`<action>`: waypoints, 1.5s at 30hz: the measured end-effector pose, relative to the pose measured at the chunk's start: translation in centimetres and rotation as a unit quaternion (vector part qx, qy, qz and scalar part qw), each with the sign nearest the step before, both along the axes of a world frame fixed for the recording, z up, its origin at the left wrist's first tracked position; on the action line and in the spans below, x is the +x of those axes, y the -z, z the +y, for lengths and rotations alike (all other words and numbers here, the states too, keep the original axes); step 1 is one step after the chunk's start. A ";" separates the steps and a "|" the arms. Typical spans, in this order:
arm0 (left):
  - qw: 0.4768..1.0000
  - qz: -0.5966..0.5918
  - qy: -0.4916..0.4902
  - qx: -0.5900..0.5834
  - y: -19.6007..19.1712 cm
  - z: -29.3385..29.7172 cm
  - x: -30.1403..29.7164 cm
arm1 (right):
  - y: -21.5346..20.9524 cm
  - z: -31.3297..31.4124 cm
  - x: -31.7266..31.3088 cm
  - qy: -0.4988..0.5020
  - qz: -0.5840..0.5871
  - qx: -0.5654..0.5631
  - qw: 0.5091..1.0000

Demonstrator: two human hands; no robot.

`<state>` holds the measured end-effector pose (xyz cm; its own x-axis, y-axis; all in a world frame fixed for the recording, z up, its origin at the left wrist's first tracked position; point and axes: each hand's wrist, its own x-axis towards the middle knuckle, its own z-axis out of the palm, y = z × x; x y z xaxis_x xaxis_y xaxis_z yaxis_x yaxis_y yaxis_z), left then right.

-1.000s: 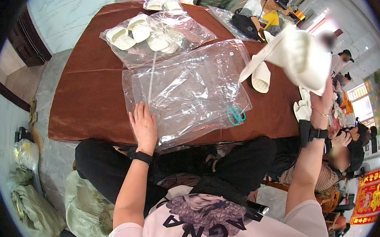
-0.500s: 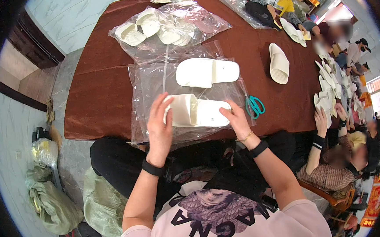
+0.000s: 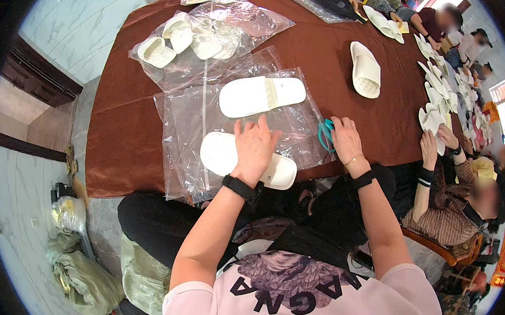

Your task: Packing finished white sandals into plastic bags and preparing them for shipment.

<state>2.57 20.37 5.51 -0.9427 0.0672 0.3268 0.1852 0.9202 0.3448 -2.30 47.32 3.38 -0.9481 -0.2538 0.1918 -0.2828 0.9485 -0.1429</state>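
Note:
My left hand point(image 3: 256, 148), fingers spread, lies over the middle of a white slipper point(image 3: 217, 152) set at a slant near the table's front edge. It hides much of that slipper's strap. A second white slipper point(image 3: 242, 97) rests just beyond, toe to the left. Both are on clear plastic bags point(image 3: 186, 133). My right hand point(image 3: 347, 142) is at the teal-handled scissors point(image 3: 325, 133), its fingers stretched forward beside the handles, with no grip seen.
A single white slipper point(image 3: 365, 70) lies to the right on the brown-covered table point(image 3: 122, 131). Bagged white slippers point(image 3: 179, 37) lie at the far left. Rows of slippers point(image 3: 435, 86) line the right side, where a co-worker's hands point(image 3: 436, 142) hold one. Other people sit beyond.
My left hand has shifted right onto the near slipper, which is now turned aslant. My right hand has left that slipper's end and moved right to the scissors. The whole view has shifted slightly.

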 end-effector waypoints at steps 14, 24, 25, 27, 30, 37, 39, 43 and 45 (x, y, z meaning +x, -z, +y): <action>0.896 -0.015 -0.010 0.443 0.9 -0.8 0.8 | -1.7 2.2 -0.6 0.040 -0.117 -0.113 0.986; 0.835 0.014 -0.011 0.550 1.3 -1.7 0.9 | -8.2 -4.4 2.3 -0.110 0.035 0.032 0.993; 0.834 0.017 -0.011 0.552 1.5 -1.7 0.8 | -8.6 -5.7 2.4 -0.151 0.070 0.048 0.985; 0.828 0.042 0.002 0.560 2.0 -1.7 0.8 | -8.5 -7.5 2.4 -0.212 0.083 0.081 0.970; 0.824 0.044 0.014 0.565 1.6 -1.1 0.7 | -8.0 -9.2 2.5 -0.210 0.097 0.094 0.968; 0.841 0.075 0.034 0.535 1.9 -1.4 0.9 | -7.3 -12.0 2.1 -0.173 0.080 0.106 0.976; 0.830 0.071 0.028 0.552 2.1 -1.5 1.0 | -7.4 -11.3 2.3 -0.193 0.066 0.106 0.973; 0.820 0.060 0.011 0.569 1.8 -1.6 1.1 | -7.7 -9.3 3.4 -0.189 0.058 0.107 0.974; 0.821 0.061 0.013 0.568 1.6 -1.7 0.9 | -8.0 -8.7 3.1 -0.175 0.070 0.111 0.976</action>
